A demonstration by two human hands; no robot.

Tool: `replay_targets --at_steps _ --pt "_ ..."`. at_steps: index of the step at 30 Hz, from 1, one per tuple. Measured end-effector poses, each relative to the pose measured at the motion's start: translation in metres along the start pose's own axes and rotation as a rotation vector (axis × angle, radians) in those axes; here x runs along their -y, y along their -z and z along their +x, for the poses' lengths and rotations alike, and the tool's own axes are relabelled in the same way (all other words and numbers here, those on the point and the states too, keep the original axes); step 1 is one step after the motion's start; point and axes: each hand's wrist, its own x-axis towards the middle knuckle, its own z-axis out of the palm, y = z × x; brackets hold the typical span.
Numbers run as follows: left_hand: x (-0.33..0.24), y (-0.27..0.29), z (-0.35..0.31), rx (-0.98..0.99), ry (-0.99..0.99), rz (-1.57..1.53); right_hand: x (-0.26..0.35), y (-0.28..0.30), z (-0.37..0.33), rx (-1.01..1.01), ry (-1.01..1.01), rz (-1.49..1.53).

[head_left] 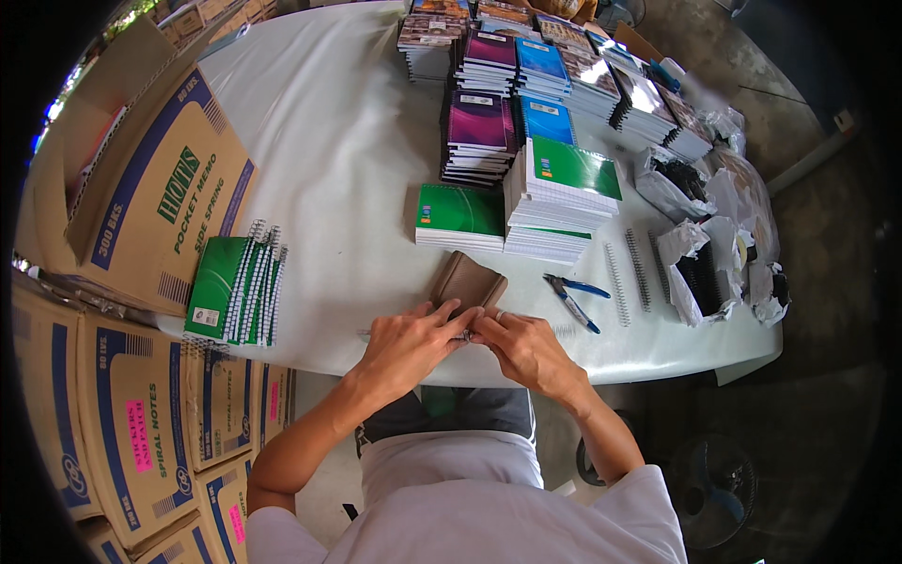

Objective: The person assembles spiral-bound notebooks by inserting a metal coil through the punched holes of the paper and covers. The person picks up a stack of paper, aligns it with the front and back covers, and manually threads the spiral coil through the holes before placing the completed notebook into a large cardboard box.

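My left hand point(409, 340) and my right hand point(521, 343) meet at the table's near edge, fingertips pinched together over a small brown-backed notebook point(467, 282) that lies face down. A thin wire spiral seems to sit between the fingertips, mostly hidden. Blue-handled pliers point(573, 299) lie just right of my right hand. A single green notebook point(459, 213) rests beyond the brown one.
Stacks of green, blue and purple notebooks point(562, 193) fill the far table point(329, 141). Bound green spiral pads point(237, 287) lie at the left edge by cardboard boxes point(160, 197). Loose wire spirals point(629, 273) and plastic bags of spirals point(700, 258) sit at the right.
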Motion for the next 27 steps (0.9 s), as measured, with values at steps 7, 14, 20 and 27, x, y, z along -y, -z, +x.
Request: replay_targets --at_steps 7,14,20,27 --pt "-0.001 0.008 -0.008 0.187 -0.046 0.025 -0.039 0.011 0.026 -0.014 -0.053 0.065" --pt "0.011 0.007 -0.016 -0.019 0.118 -0.016 -0.066 0.036 0.035 0.243 -0.045 0.45" --pt "0.021 0.007 -0.014 0.079 0.122 -0.042 -0.055 0.037 0.046 0.513 -0.168 0.729" --pt "0.019 0.022 -0.002 0.182 0.171 -0.077 -0.058 0.031 0.048 0.465 -0.064 0.778"
